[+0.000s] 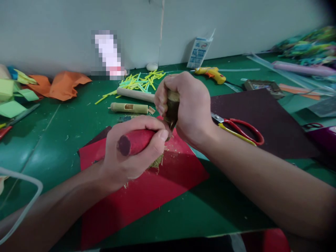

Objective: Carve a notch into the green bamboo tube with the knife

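Note:
My left hand (136, 147) is closed around a red handle (139, 141) with a dark round end facing me. Close beside it, my right hand (189, 108) grips a dark olive-brown piece (172, 106), held upright. A dark metal part shows between the hands, where the two things meet; its exact contact is partly covered by my fingers. Below them lies red paper (147, 196) with greenish-brown shavings (156, 161) scattered on it. Behind my left hand rest a bamboo tube (130, 107) with a rectangular opening and a pale wooden rod (135, 94).
Red-handled scissors (244, 129) lie on dark paper (273, 140) at the right. Farther back are a yellow glue gun (212, 74), a drink carton (198, 52) and yellow-green sticks (139, 83). Orange paper (63, 85) lies at the left. A wall closes off the green table (47, 147).

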Demonstrator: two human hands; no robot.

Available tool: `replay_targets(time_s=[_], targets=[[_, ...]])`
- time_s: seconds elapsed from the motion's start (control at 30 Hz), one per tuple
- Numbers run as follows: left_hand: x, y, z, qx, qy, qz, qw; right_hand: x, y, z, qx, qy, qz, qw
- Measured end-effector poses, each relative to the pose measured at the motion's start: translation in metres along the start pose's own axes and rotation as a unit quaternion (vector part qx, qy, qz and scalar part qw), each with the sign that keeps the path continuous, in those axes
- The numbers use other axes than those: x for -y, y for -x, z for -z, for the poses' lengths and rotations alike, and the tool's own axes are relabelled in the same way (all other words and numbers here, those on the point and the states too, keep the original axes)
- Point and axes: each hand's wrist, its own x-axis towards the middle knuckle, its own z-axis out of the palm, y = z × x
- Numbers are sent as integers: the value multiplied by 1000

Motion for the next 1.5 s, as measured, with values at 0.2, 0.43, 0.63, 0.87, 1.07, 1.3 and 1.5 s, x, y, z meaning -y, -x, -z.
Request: replay_targets(time_s=[0.2,0.43,0.63,0.87,1.07,1.3,1.5], targets=[[2,0,-2,-28,20,-2,999,0,0,-1,11,-26,4,1000],[-11,-20,20,152,-80,-102,980,3,-2,-2,26,-49,-19,998],[-9,-29,31,258,-168,-179,935,3,-3,-1,46,-42,-9,998],[-16,-28,39,160,-143,-177,961,-3,-1,4,58,-30,23,998],[-1,-29,37,124,-44,-74,988,-2,0,3,52,-32,6,998],[33,-35,37,110,191,88,971,2,-1,2,49,-20,-19,998],[23,-44,60,116,-53,73,989,2,-2,6,61,-35,-12,997]])
